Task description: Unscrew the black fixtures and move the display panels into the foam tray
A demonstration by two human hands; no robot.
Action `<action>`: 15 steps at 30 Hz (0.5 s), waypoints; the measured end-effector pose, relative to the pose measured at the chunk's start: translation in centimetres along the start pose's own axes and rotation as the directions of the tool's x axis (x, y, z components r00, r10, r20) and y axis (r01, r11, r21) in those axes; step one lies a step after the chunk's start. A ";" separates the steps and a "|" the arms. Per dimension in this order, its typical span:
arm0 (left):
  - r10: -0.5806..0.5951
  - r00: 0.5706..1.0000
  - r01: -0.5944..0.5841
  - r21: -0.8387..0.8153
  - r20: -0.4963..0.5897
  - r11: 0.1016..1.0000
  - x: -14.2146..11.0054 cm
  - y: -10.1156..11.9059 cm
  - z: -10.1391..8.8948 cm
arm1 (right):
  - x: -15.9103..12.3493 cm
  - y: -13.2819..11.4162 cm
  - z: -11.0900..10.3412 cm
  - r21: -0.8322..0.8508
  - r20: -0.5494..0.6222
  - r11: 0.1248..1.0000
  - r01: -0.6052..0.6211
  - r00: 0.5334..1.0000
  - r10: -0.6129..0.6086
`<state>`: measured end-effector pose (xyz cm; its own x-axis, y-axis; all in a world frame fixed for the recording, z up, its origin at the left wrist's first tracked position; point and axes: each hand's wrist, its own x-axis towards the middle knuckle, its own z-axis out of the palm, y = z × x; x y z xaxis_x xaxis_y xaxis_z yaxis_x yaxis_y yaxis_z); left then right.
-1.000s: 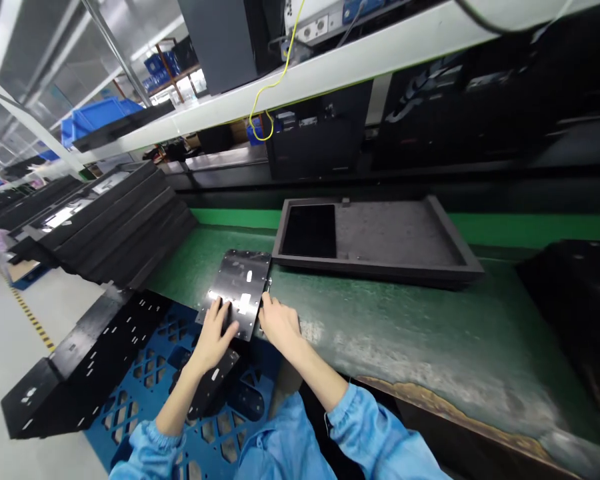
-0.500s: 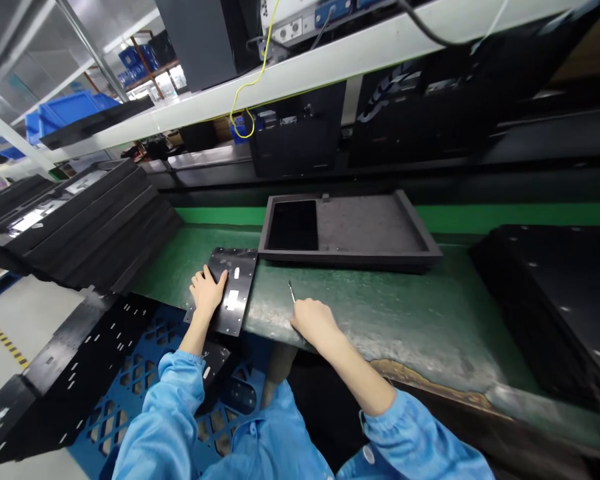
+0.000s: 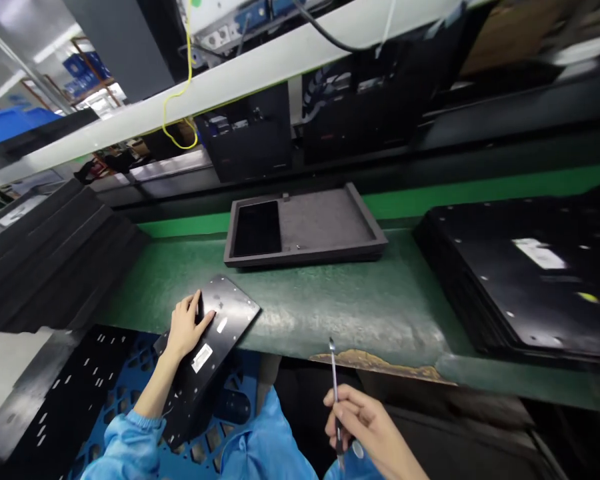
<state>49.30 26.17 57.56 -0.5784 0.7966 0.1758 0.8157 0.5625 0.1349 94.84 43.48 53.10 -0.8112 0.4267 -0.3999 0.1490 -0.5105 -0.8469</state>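
My left hand (image 3: 185, 330) lies over the upper left edge of a flat black panel (image 3: 230, 310), thumb on its top face and fingers at the edge. White labels and small screws or holes mark the panel. It sits at a slant, its lower part reaching past the bench's front edge. In my right hand (image 3: 355, 417), raised in front of that edge, is a slim screwdriver (image 3: 335, 373) with a metal shaft and dark handle. Its tip points up and away from me. Farther back, a grey foam tray (image 3: 325, 223) holds a glossy black flat piece (image 3: 257, 229) at its left end.
Stacked black panels (image 3: 510, 267) fill the bench's right side. Dark foam trays (image 3: 45, 260) are piled at the left. A blue plastic pallet (image 3: 145, 363) with black slotted plates (image 3: 70, 393) stands below. A white shelf beam (image 3: 260, 63) and hanging yellow cable (image 3: 173, 100) cross above the green bench (image 3: 330, 300).
The black panel has turned and slid toward me under my left hand. My right hand has drawn back from the bench top with the screwdriver. The view has shifted right.
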 end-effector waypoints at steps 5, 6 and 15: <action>0.293 0.952 -0.286 -0.090 0.084 0.954 4.2 9.5 1.4 | -1.5 0.7 0.8 0.056 -0.003 0.998 0.029 1.000 -0.029; 0.340 0.936 -0.330 -0.102 0.095 0.938 5.2 12.0 1.7 | -1.8 0.5 0.7 0.060 -0.040 0.997 0.048 0.998 -0.046; 0.681 0.718 -0.637 -0.260 0.142 0.726 10.7 28.5 3.2 | -5.2 3.4 -0.6 0.090 -0.594 0.965 0.246 0.791 -0.147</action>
<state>66.40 51.46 60.13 0.1415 0.9867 0.0794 0.9582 -0.1567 0.2394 99.93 39.98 52.06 -0.3281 0.8557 -0.4002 -0.1066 -0.4545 -0.8843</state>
